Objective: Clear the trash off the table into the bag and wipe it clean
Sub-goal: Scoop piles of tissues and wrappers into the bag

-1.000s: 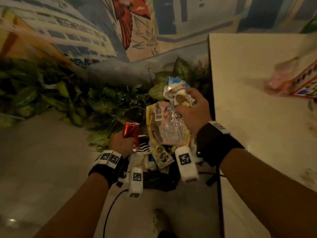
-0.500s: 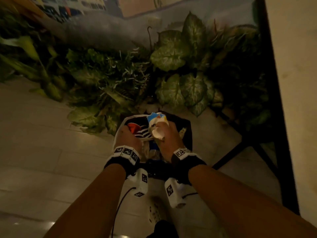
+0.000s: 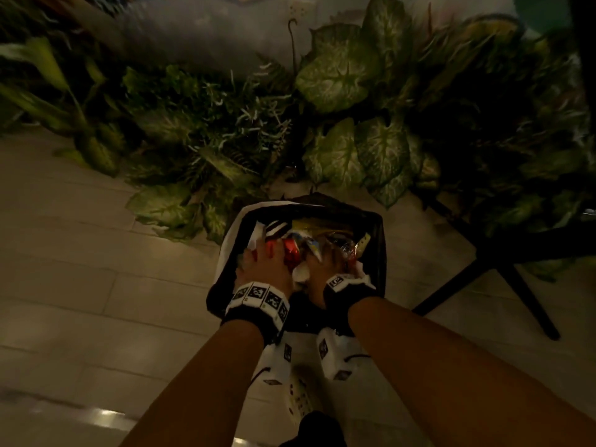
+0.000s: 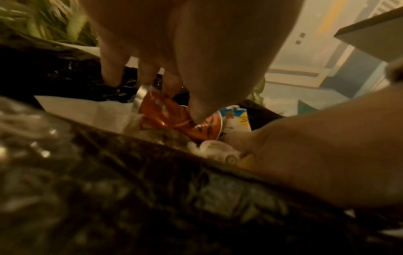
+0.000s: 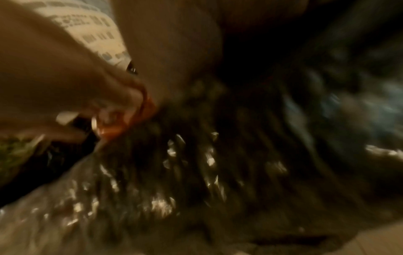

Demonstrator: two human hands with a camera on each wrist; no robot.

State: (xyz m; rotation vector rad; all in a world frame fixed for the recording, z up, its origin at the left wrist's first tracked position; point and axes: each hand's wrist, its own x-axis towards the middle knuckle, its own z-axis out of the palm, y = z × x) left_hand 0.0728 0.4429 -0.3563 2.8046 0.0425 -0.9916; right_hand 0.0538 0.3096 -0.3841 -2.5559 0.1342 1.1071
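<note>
A black trash bag (image 3: 381, 243) stands open on the tiled floor, and both my hands are down inside its mouth. My left hand (image 3: 267, 250) pinches a crushed red can (image 3: 290, 254) between thumb and fingers, seen close in the left wrist view as the can (image 4: 161, 113) under my left hand (image 4: 172, 98). My right hand (image 3: 325, 258) grips a bunch of snack wrappers (image 3: 309, 248); a white printed wrapper (image 5: 87, 34) shows between its thumb and fingers. More wrappers and white paper (image 3: 258, 230) lie in the bag. Shiny black bag plastic (image 5: 218, 172) fills the blurred right wrist view.
Large leafy plants (image 3: 338, 85) crowd the wall right behind the bag. Black table legs (image 3: 483, 275) stand to the right of it. A white power strip (image 3: 300, 398) lies on the floor by my feet. The table's corner (image 4: 370, 34) shows above in the left wrist view.
Both hands have gone down from above the bag into its mouth, carrying the red can and the wrappers. My view has tilted down from the table to the floor.
</note>
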